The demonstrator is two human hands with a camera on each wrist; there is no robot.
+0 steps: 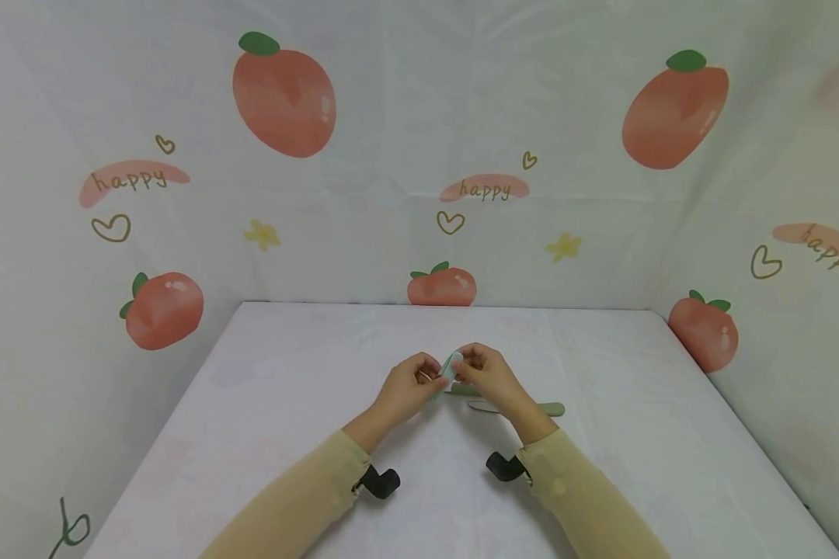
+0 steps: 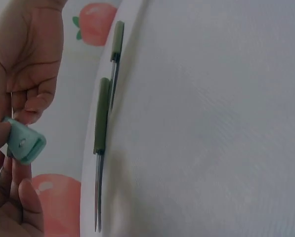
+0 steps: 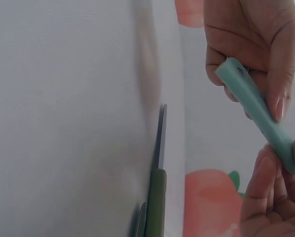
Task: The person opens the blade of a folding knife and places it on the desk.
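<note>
Both hands hold a mint-green, handle-shaped piece (image 3: 258, 108) above the table. It has a small hole near one end, and a slot in that end shows in the left wrist view; its exact kind cannot be made out. My left hand (image 1: 409, 384) pinches it near the holed end. Toward the other end, my right hand (image 1: 489, 374) grips it between thumb and fingers. Below the hands lie two knives with olive-green handles: a nearer knife (image 1: 554, 408), partly hidden by the right wrist, and a farther knife (image 1: 465, 390), partly covered by the right hand.
The white table (image 1: 287, 466) is bounded by a white cloth backdrop (image 1: 384, 116) printed with red fruit, hearts and "happy". Black wrist mounts (image 1: 381, 482) stick out from both beige sleeves (image 1: 301, 497).
</note>
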